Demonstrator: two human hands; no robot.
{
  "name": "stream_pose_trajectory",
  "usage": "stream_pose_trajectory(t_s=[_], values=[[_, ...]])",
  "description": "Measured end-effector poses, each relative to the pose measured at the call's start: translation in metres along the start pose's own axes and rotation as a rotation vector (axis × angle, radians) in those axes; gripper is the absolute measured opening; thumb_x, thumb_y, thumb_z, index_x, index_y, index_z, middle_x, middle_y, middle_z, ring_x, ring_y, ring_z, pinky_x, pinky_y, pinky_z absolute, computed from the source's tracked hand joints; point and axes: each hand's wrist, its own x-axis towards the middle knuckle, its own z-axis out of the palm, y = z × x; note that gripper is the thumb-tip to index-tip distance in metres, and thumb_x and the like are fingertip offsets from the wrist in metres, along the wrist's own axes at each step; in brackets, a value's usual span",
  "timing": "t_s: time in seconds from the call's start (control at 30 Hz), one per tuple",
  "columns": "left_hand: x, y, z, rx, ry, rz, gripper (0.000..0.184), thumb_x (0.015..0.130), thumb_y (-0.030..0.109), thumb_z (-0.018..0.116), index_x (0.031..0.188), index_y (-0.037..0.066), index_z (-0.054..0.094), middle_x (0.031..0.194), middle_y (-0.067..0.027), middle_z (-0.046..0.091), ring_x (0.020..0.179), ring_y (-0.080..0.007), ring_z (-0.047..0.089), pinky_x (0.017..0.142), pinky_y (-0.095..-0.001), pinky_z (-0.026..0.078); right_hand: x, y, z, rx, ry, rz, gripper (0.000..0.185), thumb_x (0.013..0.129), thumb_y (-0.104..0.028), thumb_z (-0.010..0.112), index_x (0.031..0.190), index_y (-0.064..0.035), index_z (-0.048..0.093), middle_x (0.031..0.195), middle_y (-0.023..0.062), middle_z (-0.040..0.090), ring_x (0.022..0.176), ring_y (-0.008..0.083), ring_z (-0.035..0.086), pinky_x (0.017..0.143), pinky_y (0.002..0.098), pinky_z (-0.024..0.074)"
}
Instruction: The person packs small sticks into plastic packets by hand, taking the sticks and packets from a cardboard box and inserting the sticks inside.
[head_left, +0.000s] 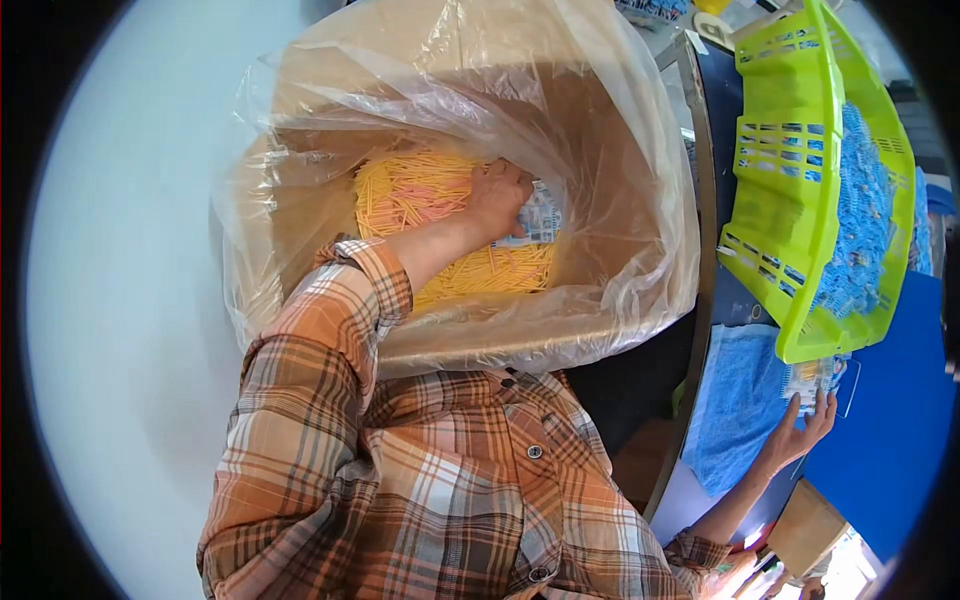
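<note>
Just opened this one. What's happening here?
Someone in a plaid shirt works with both hands apart. The left hand is down inside a plastic-lined box, over thin yellow and pink sticks, at a printed packet; whether it grips that is unclear. The right hand, fingers spread, is at a clear packet beside a green basket holding many bluish pieces.

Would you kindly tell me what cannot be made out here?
Head view, details of the blue-and-white item: too small, partly under the left hand.
Head view, depth of the yellow sticks: hidden by their top layer.
Head view, blue pieces: partly behind the green basket.
Head view, details of the clear item by the right hand: too small.
</note>
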Motion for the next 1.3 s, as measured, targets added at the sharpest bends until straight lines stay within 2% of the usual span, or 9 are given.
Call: stream_pose_trajectory(t_s=[0.2,0.27,0.37,0.47,0.7,0.87,0.97,1.07,1.3], values=[[-0.007,-0.004,0.006,-0.141,0.160,0.057,0.024,0.065,0.020,0.079,0.087,0.013,0.072,0.112,-0.0073,0.060,0.114,-0.0279,0.048,0.088,-0.0509,0.032,0.012,-0.092,-0.009,0.009,0.058,-0.291,0.025,0.083,0.000,0.068,0.108,0.0005,0.064,0.122,0.0175,0.057,0.106,0.0311,0.057,0.082,0.0380,0.0485],[-0.010,0.000,-0.018,-0.156,-0.015,0.026,0.022,0.070,0.019,0.077,0.090,0.012,0.071,0.099,-0.0077,0.061,0.101,-0.0256,0.054,0.084,-0.0484,0.037,0.007,-0.126,-0.019,0.195,-0.009,-0.432,0.021,0.079,0.002,0.069,0.100,0.0025,0.065,0.107,0.0170,0.063,0.094,0.0303,0.060,0.077,0.0365,0.0490],[-0.020,-0.014,-0.061,-0.394,-0.032,0.048,0.016,0.079,0.017,0.072,0.093,0.011,0.070,0.084,-0.0075,0.064,0.082,-0.0206,0.061,0.075,-0.0421,0.044,0.013,-0.222,-0.026,0.597,-0.245,-0.617,0.018,0.072,0.006,0.070,0.090,0.0044,0.065,0.088,0.0167,0.066,0.077,0.0290,0.061,0.068,0.0356,0.0483],[-0.042,-0.034,-0.146,-0.520,0.011,0.056,0.016,0.090,0.015,0.062,0.103,0.008,0.068,0.083,-0.0049,0.068,0.073,-0.0108,0.063,0.064,-0.0300,0.050,0.028,-0.305,0.003,0.718,-0.504,-0.692,0.017,0.074,-0.002,0.069,0.089,0.0021,0.064,0.088,0.0172,0.064,0.078,0.0324,0.061,0.067,0.0376,0.0493],[-0.120,-0.087,-0.214,-1.199,0.617,-0.106,0.021,0.094,0.014,0.060,0.109,0.000,0.063,0.094,-0.0018,0.069,0.080,-0.0048,0.061,0.072,-0.0213,0.050,0.009,-0.479,0.152,0.470,-1.055,-1.229,0.012,0.084,-0.012,0.057,0.083,-0.0015,0.063,0.089,0.0203,0.062,0.078,0.0379,0.061,0.066,0.0448,0.0478],[-0.132,-0.107,-0.193,-1.340,0.837,-0.171,0.021,0.091,0.011,0.063,0.108,-0.002,0.063,0.092,-0.0027,0.069,0.079,-0.0042,0.061,0.071,-0.0213,0.050,-0.059,-0.543,0.230,0.252,-0.888,-1.458,0.018,0.085,-0.008,0.054,0.096,-0.0001,0.066,0.091,0.0181,0.069,0.086,0.0279,0.069,0.069,0.0345,0.0548],[-0.126,-0.104,-0.190,-1.351,0.894,-0.163,0.013,0.089,0.008,0.064,0.097,-0.001,0.066,0.080,0.0011,0.065,0.070,-0.0014,0.054,0.060,-0.0210,0.047,-0.082,-0.559,0.249,0.017,-0.811,-1.520,0.024,0.085,-0.009,0.056,0.104,0.0032,0.065,0.096,0.0160,0.069,0.089,0.0244,0.069,0.067,0.0330,0.0554],[-0.129,-0.108,-0.193,-1.361,0.815,-0.176,0.020,0.090,0.008,0.063,0.108,-0.002,0.064,0.092,-0.0025,0.069,0.078,-0.0044,0.061,0.070,-0.0211,0.051,-0.093,-0.569,0.260,-0.123,-0.922,-1.572,0.031,0.085,-0.010,0.058,0.112,0.0059,0.062,0.101,0.0144,0.068,0.090,0.0234,0.069,0.062,0.0343,0.0551],[-0.128,-0.109,-0.192,-1.373,0.805,-0.174,0.023,0.091,0.007,0.061,0.112,-0.002,0.063,0.092,-0.0027,0.068,0.078,-0.0050,0.062,0.070,-0.0220,0.053,-0.109,-0.566,0.285,-0.127,-0.755,-1.707,0.028,0.085,-0.013,0.060,0.110,-0.0036,0.067,0.103,0.0105,0.066,0.095,0.0215,0.065,0.057,0.0400,0.0537]])
